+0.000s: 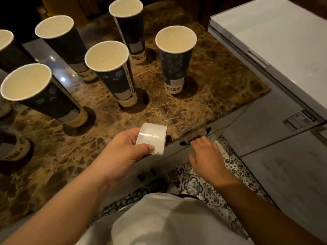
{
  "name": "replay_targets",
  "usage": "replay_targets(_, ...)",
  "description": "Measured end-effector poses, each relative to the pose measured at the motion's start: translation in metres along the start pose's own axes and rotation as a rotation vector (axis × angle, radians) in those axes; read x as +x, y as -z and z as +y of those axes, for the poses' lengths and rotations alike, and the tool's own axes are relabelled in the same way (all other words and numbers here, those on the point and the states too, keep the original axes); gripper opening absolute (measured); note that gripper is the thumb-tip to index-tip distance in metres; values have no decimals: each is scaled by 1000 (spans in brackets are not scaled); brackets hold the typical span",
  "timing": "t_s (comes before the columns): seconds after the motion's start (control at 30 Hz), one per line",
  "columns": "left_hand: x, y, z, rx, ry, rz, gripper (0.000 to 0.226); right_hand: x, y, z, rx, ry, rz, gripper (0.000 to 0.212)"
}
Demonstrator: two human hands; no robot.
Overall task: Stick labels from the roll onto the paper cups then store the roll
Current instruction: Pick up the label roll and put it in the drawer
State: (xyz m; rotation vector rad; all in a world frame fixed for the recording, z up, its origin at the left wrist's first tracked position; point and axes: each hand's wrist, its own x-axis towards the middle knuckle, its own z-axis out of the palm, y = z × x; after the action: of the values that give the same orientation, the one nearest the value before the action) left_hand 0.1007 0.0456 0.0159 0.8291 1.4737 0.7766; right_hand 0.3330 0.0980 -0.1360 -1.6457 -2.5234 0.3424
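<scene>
Head view: left hand grips roll, right hand hooks drawer handle; storing step, next pull drawer open

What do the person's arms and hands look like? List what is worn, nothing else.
Both forearms are bare to the frame edge: no sleeves show on them. The left hand and right hand wear no gloves, and no rings, watch or bracelet are visible. A white garment covers the torso below.

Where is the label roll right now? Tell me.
In the head view, the label roll sits low and centre, gripped by the left hand over the marble counter's front edge, beside the right hand at the drawer handle.
</scene>
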Motion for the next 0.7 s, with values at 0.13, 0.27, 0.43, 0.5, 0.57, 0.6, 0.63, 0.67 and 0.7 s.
replay_targets(0.13,-6,8,-10,-48,-7,-55,33,-9,-3,-2,38,-71,-36,32)
replay_targets(0.27,-13,13,-26,-92,7,-105,34,-35,-7,4,35,-109,-38,33)
replay_targets(0.43,-25,10,-39,-86,9,-161,31,-68,-3,3,32,-171,-96,35)
replay_targets(0.5,-27,5,-44,-54,-5,-174,31,-84,1,3,73,-194,-139,43)
replay_targets(0.57,-30,-1,-51,-25,-27,-181,29,-99,9,4,133,-195,-173,48)
replay_targets(0.6,-33,-4,-55,-13,-31,-183,28,-105,16,4,139,-186,-201,48)
replay_targets(0.63,-35,-7,-57,0,-34,-185,27,-110,23,5,128,-169,-215,45)
replay_targets(0.67,-37,-9,-59,15,-37,-189,26,-115,32,4,112,-158,-201,39)
replay_targets(0.7,-38,-12,-62,31,-36,-191,26,-120,40,3,114,-158,-144,30)
